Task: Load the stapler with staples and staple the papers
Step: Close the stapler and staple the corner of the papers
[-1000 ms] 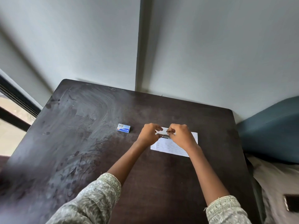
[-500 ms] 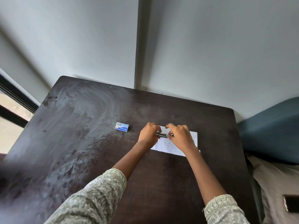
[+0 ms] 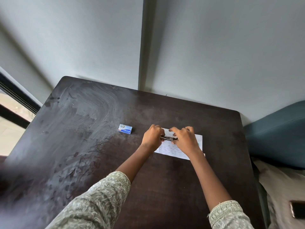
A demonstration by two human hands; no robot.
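Note:
A small dark stapler [image 3: 168, 138] is held between both hands just above the white printed papers [image 3: 175, 148], which lie flat on the dark table [image 3: 82, 138]. My left hand [image 3: 152, 135] grips the stapler's left end. My right hand [image 3: 184, 140] covers its right end, fingers curled over the top. Most of the stapler is hidden by the fingers. A small blue-and-white staple box [image 3: 125, 129] lies on the table to the left of my left hand, apart from it.
The table's far edge meets a grey wall. A blue cushion [image 3: 277, 136] sits off the table's right side, and a dark phone [image 3: 297, 209] lies on fabric at the lower right. A window frame runs along the left.
Both hands stay together on the stapler over the papers; the fingers have shifted slightly. The view has tilted a little.

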